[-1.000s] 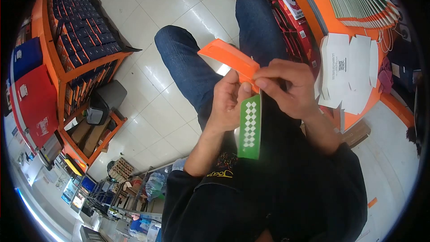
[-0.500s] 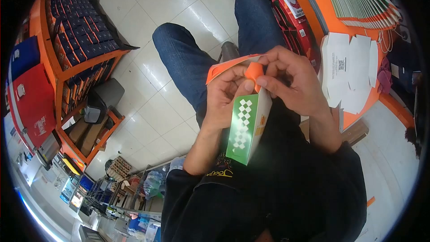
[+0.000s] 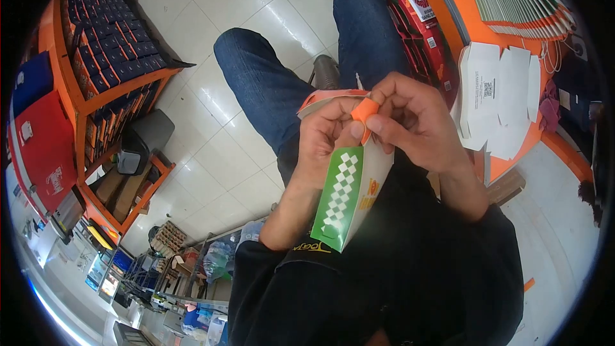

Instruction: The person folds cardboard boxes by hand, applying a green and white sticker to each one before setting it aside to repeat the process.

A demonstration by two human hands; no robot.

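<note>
Held over my lap is a folding carton (image 3: 343, 195), green with white diamonds on one face and white with yellow-orange print on the neighbouring one. Its orange flap (image 3: 364, 110) is bent up at the far end. My left hand (image 3: 323, 138) grips the carton from the left, thumb against the flap. From the right, my right hand (image 3: 413, 122) pinches the same flap between thumb and fingers. Behind my left fingers another orange-red and white panel shows; its join to the carton is hidden. A short white strand pokes up beyond the hands.
An orange table (image 3: 458, 6) at right bears a fanned stack of green and orange-edged cartons (image 3: 516, 0) with white strings and a white unfolded carton (image 3: 493, 99). Red boxes (image 3: 419, 25) stand beside it. Left, an orange rack (image 3: 122, 93) holds dark-blue boxes (image 3: 118, 32).
The carton's near end has swung down and left, showing more of its white side. The orange flap is pressed flatter between both hands, which stay on it.
</note>
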